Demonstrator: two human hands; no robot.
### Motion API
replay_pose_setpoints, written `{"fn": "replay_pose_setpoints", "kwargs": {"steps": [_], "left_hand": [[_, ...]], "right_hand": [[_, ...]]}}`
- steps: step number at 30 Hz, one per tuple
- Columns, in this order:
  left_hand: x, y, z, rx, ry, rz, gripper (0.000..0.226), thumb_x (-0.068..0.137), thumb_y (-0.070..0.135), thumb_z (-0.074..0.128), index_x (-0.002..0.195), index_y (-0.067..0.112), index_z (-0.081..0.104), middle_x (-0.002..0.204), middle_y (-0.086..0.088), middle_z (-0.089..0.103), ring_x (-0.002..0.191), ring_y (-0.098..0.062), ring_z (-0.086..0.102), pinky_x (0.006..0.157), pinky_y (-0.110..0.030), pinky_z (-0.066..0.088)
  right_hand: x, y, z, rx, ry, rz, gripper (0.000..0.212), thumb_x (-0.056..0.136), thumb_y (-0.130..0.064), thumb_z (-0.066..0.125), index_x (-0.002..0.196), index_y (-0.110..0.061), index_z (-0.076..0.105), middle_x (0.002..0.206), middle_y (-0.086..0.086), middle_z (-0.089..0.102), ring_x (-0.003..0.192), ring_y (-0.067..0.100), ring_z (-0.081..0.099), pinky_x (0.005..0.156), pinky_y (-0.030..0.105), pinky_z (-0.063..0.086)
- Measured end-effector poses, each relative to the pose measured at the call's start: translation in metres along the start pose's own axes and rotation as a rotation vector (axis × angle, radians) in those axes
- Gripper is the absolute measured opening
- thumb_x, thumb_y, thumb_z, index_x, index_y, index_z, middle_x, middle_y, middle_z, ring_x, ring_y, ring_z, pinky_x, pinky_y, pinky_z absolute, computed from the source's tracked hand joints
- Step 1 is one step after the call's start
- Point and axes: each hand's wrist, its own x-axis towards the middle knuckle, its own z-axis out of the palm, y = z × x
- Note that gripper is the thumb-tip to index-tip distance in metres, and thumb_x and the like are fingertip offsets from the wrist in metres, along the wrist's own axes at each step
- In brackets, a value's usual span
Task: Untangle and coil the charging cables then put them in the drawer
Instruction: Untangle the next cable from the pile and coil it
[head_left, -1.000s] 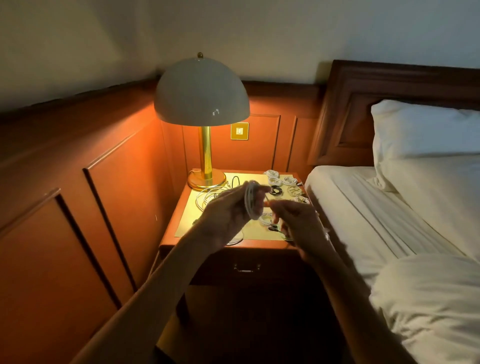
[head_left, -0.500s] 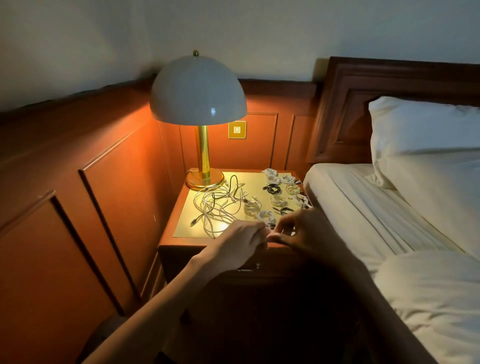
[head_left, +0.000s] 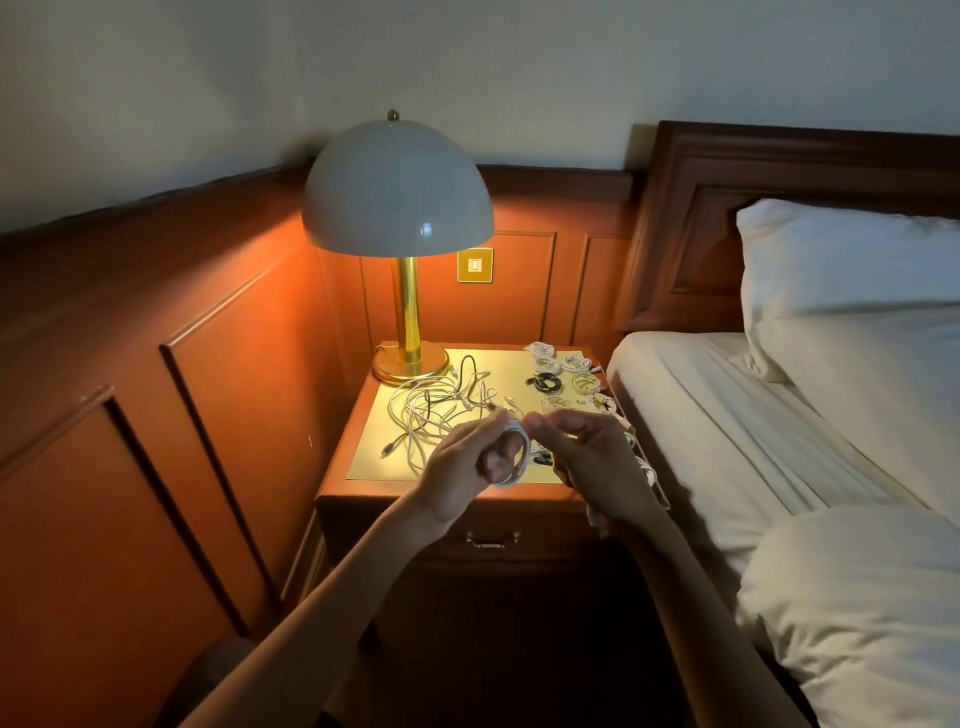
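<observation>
At frame centre, above the table (head_left: 363, 457), the left hand (head_left: 457, 475) grips a white cable coil (head_left: 517, 454) while the right hand (head_left: 592, 462) pinches its top.

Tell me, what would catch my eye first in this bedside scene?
The lit dome lamp at the back left of the nightstand draws the eye first, glowing over a loose tangle of cables beside its base. In front, the left hand holds a white coil while the right hand pinches its top. A cluster of small coils lies along the nightstand's right side.
</observation>
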Motion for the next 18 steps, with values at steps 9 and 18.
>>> {"fn": "replay_pose_setpoints", "kwargs": {"steps": [9,18], "left_hand": [[0.002,-0.004,0.012,0.349,0.208,0.113,0.045,0.108,0.029,0.030,0.070,0.014,0.048,0.058,0.003,0.044,0.055,-0.007,0.040,0.055,-0.018,0.033],[-0.004,0.014,0.000,0.487,-0.150,0.111,0.046,0.106,0.039,0.028,0.067,0.020,0.040,0.057,0.010,0.032,0.054,-0.012,0.027,0.056,-0.029,0.026]], "right_hand": [[0.002,0.006,0.008,-0.043,0.063,-0.023,0.012,0.095,-0.023,0.065,0.089,-0.021,0.076,0.065,-0.025,0.069,0.063,-0.009,0.064,0.057,0.004,0.044],[0.018,-0.003,-0.038,-0.284,-0.033,-0.253,0.010,0.085,-0.023,0.076,0.094,-0.018,0.078,0.095,-0.020,0.074,0.083,0.013,0.070,0.066,0.033,0.054]]}}
